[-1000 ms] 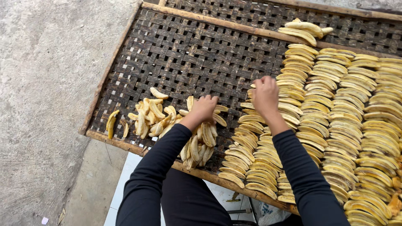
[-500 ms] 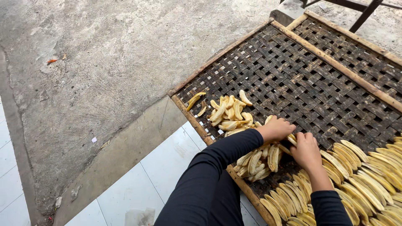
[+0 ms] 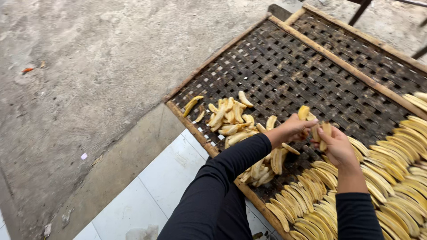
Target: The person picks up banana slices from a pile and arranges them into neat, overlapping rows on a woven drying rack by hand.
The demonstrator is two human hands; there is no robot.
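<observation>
Fingers of the left hand [image 3: 294,127] were curled round a few banana slices [image 3: 304,112], one pale yellow piece sticking up above the knuckles. Right hand [image 3: 336,146] sat just beside it, nearly touching, its fingers closed on another couple of slices [image 3: 326,131] held upright w/ ends pointing away from the body. Both hands were above the woven drying rack [image 3: 284,75], near its middle, approx. where the tidy rows met the bare mesh.

Directly under the left forearm lay a loose heap of slices [image 3: 267,166], unsorted. Further left, near the rack's corner, was a second loose pile [image 3: 229,118], w/ one stray slice [image 3: 192,104] apart by the wooden frame [image 3: 200,133].

To the right, neat overlapping rows of slices [image 3: 387,178] covered the mesh down to the near edge and out to the right border. Both arms wore long dark sleeves [image 3: 222,182].

Beyond the frame: rough concrete ground [image 3: 89,66] on the left, pale tiles [image 3: 151,186] below the rack's near edge.
</observation>
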